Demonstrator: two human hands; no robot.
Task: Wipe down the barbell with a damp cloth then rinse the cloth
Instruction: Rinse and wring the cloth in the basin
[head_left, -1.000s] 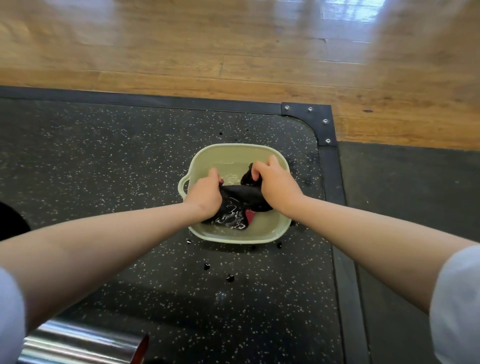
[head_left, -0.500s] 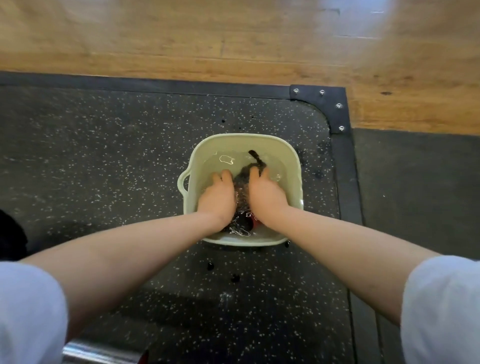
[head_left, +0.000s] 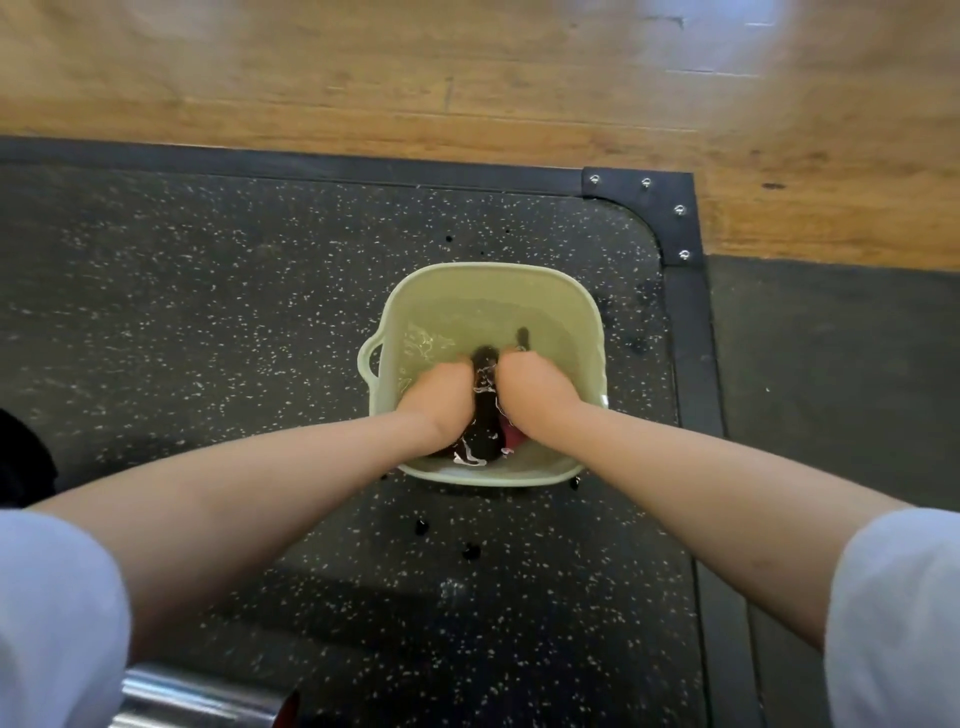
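Observation:
A pale green basin (head_left: 519, 278) of water stands on the speckled black mat. Both my hands are down in the water. My left hand (head_left: 441, 397) and my right hand (head_left: 530, 389) sit side by side, fingers curled, gripping a dark cloth (head_left: 480, 431) between them. Part of the cloth with a red patch shows under my right wrist, and a dark tip pokes out beyond my right fingers. The shiny steel end of the barbell (head_left: 197, 699) shows at the bottom left edge.
The speckled rubber mat (head_left: 208, 312) has a black border with a screwed corner plate (head_left: 660, 208). Wooden floor (head_left: 467, 78) lies beyond it, and a plain dark mat (head_left: 841, 374) to the right. Water drops (head_left: 421, 526) dot the mat near the basin.
My hands, which held the cloth apart above the water, have come together and pushed it down under the surface. The view has shifted closer over the basin.

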